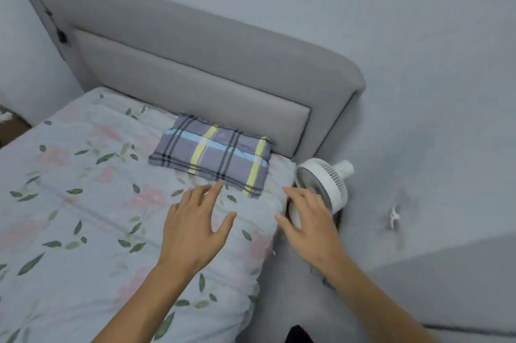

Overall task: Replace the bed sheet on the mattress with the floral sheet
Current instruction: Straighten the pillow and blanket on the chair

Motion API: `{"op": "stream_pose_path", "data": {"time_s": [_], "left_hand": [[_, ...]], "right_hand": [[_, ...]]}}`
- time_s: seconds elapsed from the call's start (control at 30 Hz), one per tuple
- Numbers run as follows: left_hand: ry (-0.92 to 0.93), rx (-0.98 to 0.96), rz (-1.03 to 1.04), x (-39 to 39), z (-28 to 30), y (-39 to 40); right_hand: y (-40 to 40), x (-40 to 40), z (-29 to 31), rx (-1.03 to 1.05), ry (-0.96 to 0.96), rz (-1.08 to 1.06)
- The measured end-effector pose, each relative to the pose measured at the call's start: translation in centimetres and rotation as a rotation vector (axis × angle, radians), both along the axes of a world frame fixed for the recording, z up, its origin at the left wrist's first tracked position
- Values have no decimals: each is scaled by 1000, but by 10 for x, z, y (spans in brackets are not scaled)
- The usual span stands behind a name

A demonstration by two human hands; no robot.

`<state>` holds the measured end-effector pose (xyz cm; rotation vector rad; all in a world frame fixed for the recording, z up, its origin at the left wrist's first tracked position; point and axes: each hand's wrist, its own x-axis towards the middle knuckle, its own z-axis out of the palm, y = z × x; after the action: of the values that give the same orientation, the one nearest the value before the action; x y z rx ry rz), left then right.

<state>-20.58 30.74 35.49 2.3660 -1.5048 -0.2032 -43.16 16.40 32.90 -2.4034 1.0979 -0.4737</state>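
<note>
Head view: no readable writing; left hand [195, 227] and right hand [308, 220] both spread open, empty, just before the plaid pillow [212, 154] on floral sheet [83, 203]

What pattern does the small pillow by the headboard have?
Plaid: the pillow is grey-purple with dark, yellow and light-blue stripes, in the head view.

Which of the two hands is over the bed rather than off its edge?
The left hand, spread above the floral sheet; the right hand is beside the white fan.
</note>
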Motion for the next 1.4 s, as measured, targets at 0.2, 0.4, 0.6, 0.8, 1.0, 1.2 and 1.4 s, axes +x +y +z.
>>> {"op": "stream_pose_path", "data": {"time_s": [0.2, 0.4, 0.6, 0.8, 1.0, 1.2, 1.4], "left_hand": [[61, -29, -460, -163, 17, -10], [216, -42, -988, -352, 23, 13], [344, 31, -1461, -516, 14, 108], [423, 108, -1810, -613, 6, 242], [441, 179, -1952, -676, -1, 402], [355, 256, -2070, -733, -4, 539], [211, 232, -2133, -789, -13, 572]], "right_hand": [[94, -187, 35, -60, 2, -393], [242, -356, 44, -28, -55, -875], [431, -452, 48, 79, -92, -1331], [620, -472, 25, 60, -382, -1790], [767, -497, 0, 8, -531, -1935], [912, -528, 5, 22, -452, -2025], [981, -566, -15, 31, -546, -2145]]}}
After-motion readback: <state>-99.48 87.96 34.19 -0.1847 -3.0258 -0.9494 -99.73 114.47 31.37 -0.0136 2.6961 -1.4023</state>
